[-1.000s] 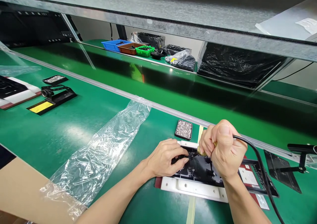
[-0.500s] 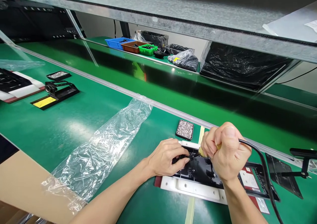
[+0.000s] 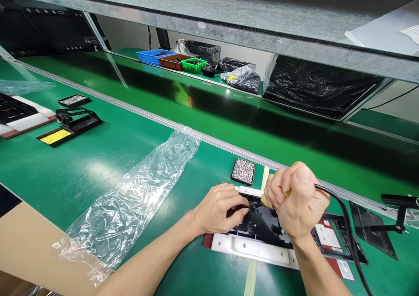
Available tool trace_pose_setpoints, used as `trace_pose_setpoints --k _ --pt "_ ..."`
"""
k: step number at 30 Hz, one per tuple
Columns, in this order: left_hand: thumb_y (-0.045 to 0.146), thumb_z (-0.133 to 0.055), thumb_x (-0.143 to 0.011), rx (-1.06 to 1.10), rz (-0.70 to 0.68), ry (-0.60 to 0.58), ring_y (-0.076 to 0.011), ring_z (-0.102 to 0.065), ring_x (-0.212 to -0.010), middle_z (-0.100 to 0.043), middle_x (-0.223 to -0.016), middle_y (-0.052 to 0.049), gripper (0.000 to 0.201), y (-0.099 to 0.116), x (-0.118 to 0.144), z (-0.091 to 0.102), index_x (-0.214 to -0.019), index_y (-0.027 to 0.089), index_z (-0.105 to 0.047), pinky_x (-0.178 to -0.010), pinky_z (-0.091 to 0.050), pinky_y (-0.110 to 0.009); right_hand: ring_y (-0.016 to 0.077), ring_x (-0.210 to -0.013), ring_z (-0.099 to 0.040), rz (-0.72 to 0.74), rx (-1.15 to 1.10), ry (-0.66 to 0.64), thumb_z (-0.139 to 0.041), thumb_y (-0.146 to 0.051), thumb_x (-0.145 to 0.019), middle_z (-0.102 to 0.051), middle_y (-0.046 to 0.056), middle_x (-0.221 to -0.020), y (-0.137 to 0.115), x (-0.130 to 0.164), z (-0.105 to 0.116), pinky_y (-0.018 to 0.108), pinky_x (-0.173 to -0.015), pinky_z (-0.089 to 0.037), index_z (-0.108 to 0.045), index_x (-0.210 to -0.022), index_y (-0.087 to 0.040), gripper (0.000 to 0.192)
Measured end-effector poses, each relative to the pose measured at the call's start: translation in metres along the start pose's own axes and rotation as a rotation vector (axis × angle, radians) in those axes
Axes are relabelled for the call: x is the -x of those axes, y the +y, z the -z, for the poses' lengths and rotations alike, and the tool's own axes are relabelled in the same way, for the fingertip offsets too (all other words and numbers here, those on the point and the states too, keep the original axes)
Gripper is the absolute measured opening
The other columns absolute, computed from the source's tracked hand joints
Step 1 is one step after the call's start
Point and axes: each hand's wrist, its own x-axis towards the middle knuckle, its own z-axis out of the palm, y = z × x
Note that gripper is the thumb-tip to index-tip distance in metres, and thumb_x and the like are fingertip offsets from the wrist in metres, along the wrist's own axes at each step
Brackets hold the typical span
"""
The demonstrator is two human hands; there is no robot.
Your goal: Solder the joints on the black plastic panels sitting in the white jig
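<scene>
Black plastic part [image 3: 262,224] lying flat in a white fixture [image 3: 252,248] on the green table [image 3: 108,156], near and right of centre. Right hand [image 3: 299,204] fisted tight around a corded tool with a yellowish handle [image 3: 266,201], tip angled down and left onto the part's far left corner; black cord [image 3: 343,219] trailing away right and near. Left hand [image 3: 219,208] resting on that same corner, fingertips pinched shut on something small and dark beside the tip, too small to make out.

Judged as a fastening or joining step at one spot, mid-contact. Next move likely calling for a steady left-hand hold, the tip kept square on its point, then a clean lift before shifting along the part.

Counted: two hands, one tool, one black part, one fixture. One small black tray of tiny silvery pieces [image 3: 243,171] just beyond the fixture. One clear plastic bag [image 3: 137,200] spread flat to the left. One black stand [image 3: 389,217] at the right edge. Far left: a second stand with a yellow pad [image 3: 68,123], a second tray of pieces [image 3: 73,100], a second fixture [image 3: 22,121] partly cut off. On the far shelf: three bins, blue [image 3: 152,56], brown [image 3: 173,62], green [image 3: 193,65], plus black bags [image 3: 321,86].
</scene>
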Motion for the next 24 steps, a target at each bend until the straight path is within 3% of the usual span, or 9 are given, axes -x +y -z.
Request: trace_pose_setpoints --k 24 --pt "0.023 -0.054 -0.096 -0.003 0.001 0.021 -0.0185 -0.060 -0.070 -0.070 -0.078 -0.003 0.019 0.0027 -0.0029 -0.0015 -0.103 0.016 -0.070 -0.069 -0.043 -0.035 0.0083 -0.036 -0.031 -0.016 -0.028 -0.001 -0.054 -0.039 -0.101 -0.034 -0.005 -0.046 -0.0040 -0.0010 0.0000 0.022 -0.034 -0.023 -0.041 -0.061 -0.020 0.046"
